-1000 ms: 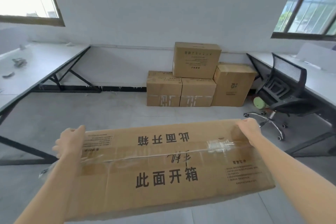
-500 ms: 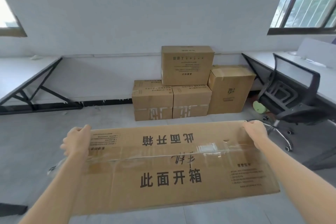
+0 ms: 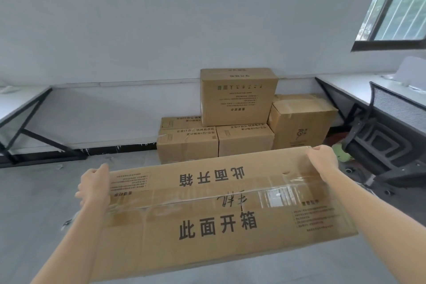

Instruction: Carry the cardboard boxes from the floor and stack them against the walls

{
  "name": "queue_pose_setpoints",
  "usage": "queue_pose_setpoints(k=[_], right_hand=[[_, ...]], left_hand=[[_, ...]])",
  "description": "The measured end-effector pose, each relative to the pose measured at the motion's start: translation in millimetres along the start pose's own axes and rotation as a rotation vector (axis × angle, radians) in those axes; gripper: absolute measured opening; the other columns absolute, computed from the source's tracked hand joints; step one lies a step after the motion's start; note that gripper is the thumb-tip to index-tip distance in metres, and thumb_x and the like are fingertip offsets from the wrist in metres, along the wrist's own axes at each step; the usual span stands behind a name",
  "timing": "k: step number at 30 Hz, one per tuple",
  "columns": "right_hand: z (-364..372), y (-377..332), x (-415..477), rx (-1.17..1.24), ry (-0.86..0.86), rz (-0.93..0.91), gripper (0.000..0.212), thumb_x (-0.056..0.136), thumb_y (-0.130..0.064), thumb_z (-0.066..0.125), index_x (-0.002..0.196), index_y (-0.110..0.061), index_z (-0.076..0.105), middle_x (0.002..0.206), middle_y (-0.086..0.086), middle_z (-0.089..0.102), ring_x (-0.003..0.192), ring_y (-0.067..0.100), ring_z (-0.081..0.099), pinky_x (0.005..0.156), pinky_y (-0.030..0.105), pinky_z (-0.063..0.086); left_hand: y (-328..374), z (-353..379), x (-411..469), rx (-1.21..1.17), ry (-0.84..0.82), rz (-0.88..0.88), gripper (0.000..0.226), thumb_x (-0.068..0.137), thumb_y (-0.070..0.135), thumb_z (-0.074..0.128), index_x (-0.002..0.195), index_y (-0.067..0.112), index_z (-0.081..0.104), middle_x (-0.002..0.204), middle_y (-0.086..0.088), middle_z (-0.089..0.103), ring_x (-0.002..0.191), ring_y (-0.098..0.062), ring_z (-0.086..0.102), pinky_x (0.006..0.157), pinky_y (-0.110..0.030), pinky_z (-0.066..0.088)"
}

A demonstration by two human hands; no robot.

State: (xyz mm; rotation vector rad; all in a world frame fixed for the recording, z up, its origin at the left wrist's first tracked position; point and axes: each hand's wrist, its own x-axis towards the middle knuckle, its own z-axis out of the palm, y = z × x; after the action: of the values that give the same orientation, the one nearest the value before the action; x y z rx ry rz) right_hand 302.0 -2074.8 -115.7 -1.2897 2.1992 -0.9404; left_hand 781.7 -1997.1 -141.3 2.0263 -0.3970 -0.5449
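Boxes counted: six. One long box is in the air in front of me, flat side up, with printed characters and a taped seam along its length. My left grip is closed round its left end. My right grip is closed over its far right corner. Both grips are holding; neither is spread wide.

The other five boxes stand against the wall straight ahead. Two low boxes sit side by side on the floor, the left one touching the right one. A third low box shows partly behind the left one. A top box rests on the low ones. A tall box stands just right of them, touching.

Surfaces: two, one at the left edge and one at the right, each on black legs. Chairs: one, black mesh, near the tall box. Windows: one, upper right.

Open room: bare floor lies left of the stack, along the wall as far as the left surface. The far edge of the long box hides the foot of the low boxes.
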Motion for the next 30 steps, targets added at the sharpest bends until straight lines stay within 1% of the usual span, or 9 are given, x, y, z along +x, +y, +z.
queue_pose_setpoints(k=[3, 6, 9, 13, 15, 17, 21, 26, 30], right_hand=[[28, -27, 36, 0.003, 0.025, 0.021, 0.025, 0.093, -0.022, 0.049, 0.082, -0.002, 0.059, 0.086, 0.015, 0.058, 0.081, 0.032, 0.053, 0.075, 0.038, 0.046], [51, -55, 76, -0.013, 0.059, 0.054, 0.026, 0.094, -0.02, 0.047, 0.097, 0.003, 0.061, 0.093, 0.017, 0.059, 0.081, 0.031, 0.051, 0.078, 0.039, 0.047], [66, -79, 109, -0.022, 0.121, 0.067, 0.031, 0.094, -0.019, 0.047, 0.098, 0.008, 0.063, 0.098, 0.024, 0.063, 0.078, 0.029, 0.049, 0.08, 0.041, 0.047], [81, -87, 141, -0.011, 0.133, 0.123, 0.033, 0.093, -0.016, 0.048, 0.099, 0.013, 0.062, 0.098, 0.029, 0.063, 0.077, 0.031, 0.05, 0.085, 0.046, 0.047], [87, -85, 161, 0.0, 0.14, 0.153, 0.034, 0.094, -0.014, 0.047, 0.103, 0.016, 0.06, 0.106, 0.032, 0.061, 0.09, 0.042, 0.057, 0.088, 0.048, 0.046], [91, -79, 187, 0.002, 0.151, 0.185, 0.033, 0.094, -0.014, 0.047, 0.105, 0.015, 0.059, 0.105, 0.032, 0.061, 0.098, 0.045, 0.056, 0.089, 0.048, 0.045], [96, -66, 263, 0.018, 0.173, 0.241, 0.034, 0.093, -0.018, 0.049, 0.103, 0.011, 0.062, 0.089, 0.026, 0.06, 0.078, 0.031, 0.05, 0.083, 0.046, 0.048], [101, -69, 372, 0.05, 0.143, 0.279, 0.03, 0.09, -0.022, 0.051, 0.107, -0.001, 0.065, 0.108, 0.019, 0.062, 0.098, 0.039, 0.056, 0.081, 0.038, 0.045], [96, -81, 451, 0.078, 0.111, 0.259, 0.031, 0.09, -0.023, 0.052, 0.108, -0.001, 0.062, 0.106, 0.019, 0.063, 0.099, 0.039, 0.057, 0.086, 0.042, 0.046]], left_hand=[[27, 40, 45, -0.035, -0.035, -0.022, 0.025, 0.087, 0.03, 0.045, 0.097, 0.009, 0.053, 0.12, -0.024, 0.052, 0.121, -0.034, 0.034, 0.095, -0.045, 0.033], [63, 77, 89, -0.054, -0.07, -0.02, 0.024, 0.086, 0.031, 0.047, 0.096, 0.01, 0.055, 0.122, -0.024, 0.051, 0.122, -0.034, 0.033, 0.097, -0.045, 0.033], [101, 116, 126, -0.036, -0.078, 0.025, 0.027, 0.087, 0.028, 0.046, 0.101, 0.006, 0.055, 0.126, -0.023, 0.05, 0.123, -0.035, 0.034, 0.098, -0.042, 0.032], [132, 171, 159, 0.015, -0.093, 0.036, 0.041, 0.087, 0.031, 0.047, 0.115, 0.002, 0.056, 0.13, -0.023, 0.047, 0.125, -0.036, 0.033, 0.1, -0.045, 0.032], [142, 202, 167, 0.004, -0.122, 0.042, 0.038, 0.087, 0.032, 0.047, 0.108, 0.002, 0.057, 0.128, -0.023, 0.048, 0.124, -0.035, 0.033, 0.1, -0.046, 0.032], [154, 237, 173, -0.003, -0.149, 0.042, 0.031, 0.088, 0.033, 0.047, 0.099, 0.005, 0.056, 0.122, -0.021, 0.051, 0.123, -0.034, 0.033, 0.099, -0.046, 0.032], [183, 311, 175, -0.006, -0.213, 0.042, 0.026, 0.086, 0.035, 0.046, 0.078, 0.011, 0.053, 0.104, -0.019, 0.055, 0.116, -0.037, 0.039, 0.096, -0.049, 0.036], [225, 393, 178, 0.043, -0.2, 0.028, 0.022, 0.08, 0.037, 0.045, 0.071, 0.017, 0.049, 0.092, -0.017, 0.059, 0.104, -0.038, 0.05, 0.083, -0.044, 0.043], [265, 448, 179, 0.04, -0.188, 0.064, 0.026, 0.074, 0.041, 0.043, 0.068, 0.016, 0.047, 0.077, -0.011, 0.054, 0.084, -0.036, 0.056, 0.079, -0.045, 0.046]])
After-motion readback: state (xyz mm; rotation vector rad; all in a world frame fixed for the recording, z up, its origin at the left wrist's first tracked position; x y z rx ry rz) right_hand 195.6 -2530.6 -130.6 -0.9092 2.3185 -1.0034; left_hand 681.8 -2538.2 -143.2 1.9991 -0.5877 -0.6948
